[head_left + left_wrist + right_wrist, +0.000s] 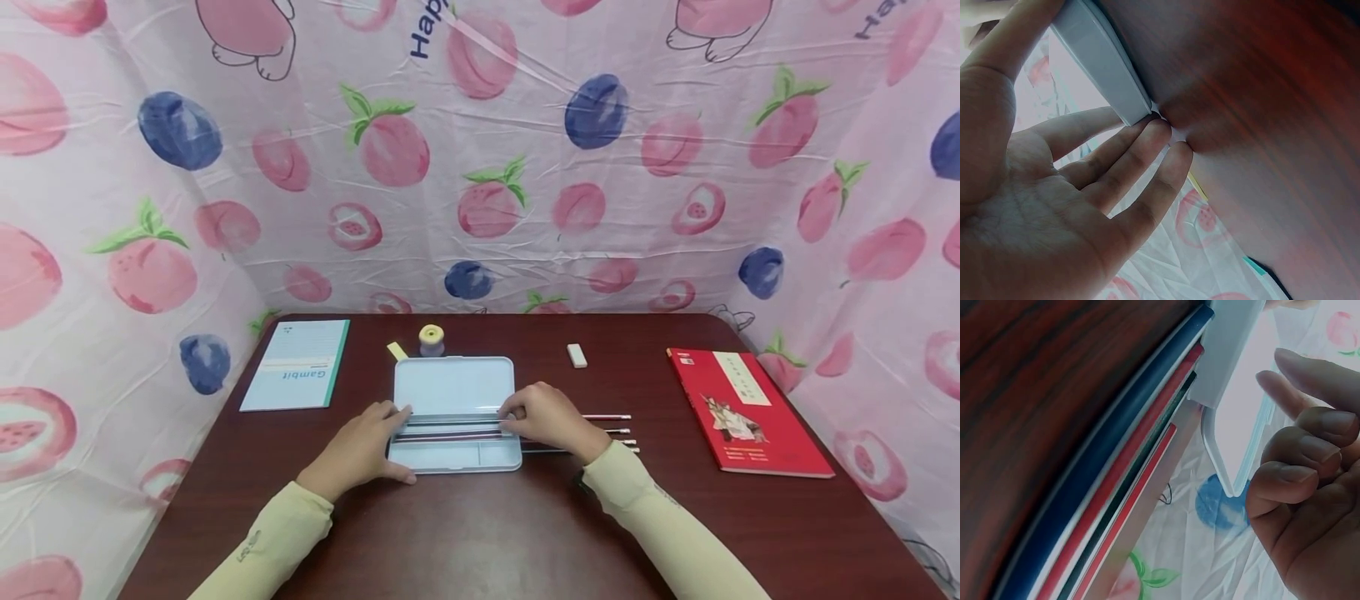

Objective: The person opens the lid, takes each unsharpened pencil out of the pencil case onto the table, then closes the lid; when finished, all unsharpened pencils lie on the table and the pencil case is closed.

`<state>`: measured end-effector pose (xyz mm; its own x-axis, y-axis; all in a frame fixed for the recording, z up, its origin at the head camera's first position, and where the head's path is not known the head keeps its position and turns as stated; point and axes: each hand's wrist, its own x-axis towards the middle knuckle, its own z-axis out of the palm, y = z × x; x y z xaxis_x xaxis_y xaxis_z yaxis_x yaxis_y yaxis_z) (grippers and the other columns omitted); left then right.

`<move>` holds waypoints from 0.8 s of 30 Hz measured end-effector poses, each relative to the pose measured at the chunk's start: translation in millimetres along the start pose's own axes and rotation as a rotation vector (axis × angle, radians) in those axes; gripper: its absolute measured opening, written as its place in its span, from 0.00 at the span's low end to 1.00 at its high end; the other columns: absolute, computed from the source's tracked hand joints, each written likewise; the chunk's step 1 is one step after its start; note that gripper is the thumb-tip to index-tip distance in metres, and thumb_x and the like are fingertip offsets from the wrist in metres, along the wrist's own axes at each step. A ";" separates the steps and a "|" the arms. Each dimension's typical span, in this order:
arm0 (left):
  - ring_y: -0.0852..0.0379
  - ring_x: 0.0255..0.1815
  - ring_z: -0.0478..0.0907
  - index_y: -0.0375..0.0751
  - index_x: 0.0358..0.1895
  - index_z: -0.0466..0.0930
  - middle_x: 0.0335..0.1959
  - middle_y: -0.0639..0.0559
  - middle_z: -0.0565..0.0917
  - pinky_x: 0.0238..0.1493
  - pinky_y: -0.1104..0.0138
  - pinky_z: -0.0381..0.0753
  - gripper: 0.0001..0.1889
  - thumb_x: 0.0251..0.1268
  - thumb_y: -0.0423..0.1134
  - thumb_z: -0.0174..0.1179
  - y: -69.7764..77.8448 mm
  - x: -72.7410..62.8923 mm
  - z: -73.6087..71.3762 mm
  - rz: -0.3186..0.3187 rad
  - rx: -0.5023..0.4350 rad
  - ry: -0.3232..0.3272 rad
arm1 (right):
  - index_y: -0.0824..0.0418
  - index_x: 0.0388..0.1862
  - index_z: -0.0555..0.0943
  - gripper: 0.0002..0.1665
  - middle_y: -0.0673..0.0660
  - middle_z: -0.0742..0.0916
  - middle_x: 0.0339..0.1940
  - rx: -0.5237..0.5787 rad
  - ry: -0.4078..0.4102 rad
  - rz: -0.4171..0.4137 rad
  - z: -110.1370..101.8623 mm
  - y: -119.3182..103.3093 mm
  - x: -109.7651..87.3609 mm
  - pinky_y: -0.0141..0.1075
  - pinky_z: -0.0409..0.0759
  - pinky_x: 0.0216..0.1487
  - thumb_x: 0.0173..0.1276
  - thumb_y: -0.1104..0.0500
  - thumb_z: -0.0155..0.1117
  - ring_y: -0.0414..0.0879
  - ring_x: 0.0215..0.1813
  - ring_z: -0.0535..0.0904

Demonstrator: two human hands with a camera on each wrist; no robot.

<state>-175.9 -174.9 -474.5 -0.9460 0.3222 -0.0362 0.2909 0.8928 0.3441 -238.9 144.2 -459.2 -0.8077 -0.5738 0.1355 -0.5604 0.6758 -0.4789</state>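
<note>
A pale blue pencil case point(453, 383) lies on the dark wooden table with its lid folded back. A dark reddish pencil point(447, 436) rests lengthwise inside it. At the case's left end, my left hand point(367, 446) grips it, thumb by the front corner and fingertips against the end. My right hand point(547, 417) is over the right end, close to the pencil's end. In the right wrist view its thumb and index tips stand apart with nothing visible between them, the other fingers curled. Several pencils point(603, 417), including a blue pencil point(1110, 450), lie right of the case, partly beneath my right hand.
A pale notebook point(292, 367) lies at the left, a red book point(750, 417) at the right. Behind the case are a small yellow-topped round object point(431, 337) and a yellow strip point(397, 351). A white eraser point(577, 356) lies further back. Fruit-printed cloth point(480, 208) surrounds the table.
</note>
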 end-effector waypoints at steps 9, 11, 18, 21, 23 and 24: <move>0.47 0.61 0.77 0.40 0.78 0.73 0.68 0.39 0.79 0.67 0.50 0.83 0.56 0.43 0.60 0.86 -1.0 0.6 0.6 0.006 0.002 0.007 | 0.56 0.36 0.94 0.07 0.46 0.87 0.24 -0.036 -0.090 0.076 6.2 -4.3 5.8 0.30 0.70 0.27 0.59 0.58 0.85 0.38 0.25 0.71; 0.47 0.60 0.77 0.39 0.78 0.73 0.67 0.40 0.80 0.66 0.51 0.83 0.56 0.43 0.60 0.86 -1.1 0.7 0.6 0.010 0.002 0.007 | 0.55 0.36 0.94 0.06 0.46 0.87 0.24 -0.046 -0.097 0.074 7.8 -4.1 6.2 0.30 0.71 0.27 0.60 0.59 0.85 0.37 0.25 0.71; 0.47 0.60 0.76 0.39 0.78 0.73 0.67 0.40 0.80 0.67 0.51 0.83 0.56 0.43 0.60 0.86 -0.9 0.9 0.2 0.014 0.004 0.011 | 0.55 0.35 0.95 0.04 0.45 0.86 0.22 -0.046 -0.121 0.078 9.7 -3.8 8.7 0.30 0.70 0.26 0.61 0.59 0.84 0.37 0.24 0.71; 0.47 0.61 0.76 0.39 0.77 0.73 0.67 0.40 0.80 0.67 0.51 0.83 0.56 0.43 0.60 0.86 -0.9 1.1 0.5 0.011 0.008 0.012 | 0.55 0.36 0.95 0.04 0.46 0.85 0.21 -0.027 -0.148 0.100 8.5 -4.2 9.8 0.30 0.70 0.27 0.63 0.59 0.83 0.38 0.24 0.70; 0.47 0.61 0.76 0.39 0.77 0.74 0.67 0.40 0.80 0.67 0.51 0.83 0.56 0.43 0.61 0.86 -0.7 1.1 0.7 0.010 0.010 0.014 | 0.56 0.37 0.95 0.04 0.47 0.84 0.19 -0.015 -0.160 0.104 8.1 -3.8 10.5 0.31 0.69 0.26 0.63 0.59 0.82 0.39 0.24 0.69; 0.47 0.61 0.77 0.39 0.77 0.74 0.67 0.40 0.80 0.67 0.51 0.83 0.56 0.43 0.61 0.86 -0.7 1.2 1.0 0.011 0.013 0.015 | 0.56 0.37 0.95 0.04 0.47 0.83 0.19 -0.007 -0.164 0.105 8.0 -3.4 10.9 0.31 0.69 0.26 0.63 0.59 0.82 0.39 0.23 0.69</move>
<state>-177.1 -174.8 -475.7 -0.9448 0.3270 -0.0183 0.3027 0.8932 0.3325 -244.3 131.9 -463.1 -0.8213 -0.5675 -0.0585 -0.4764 0.7385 -0.4772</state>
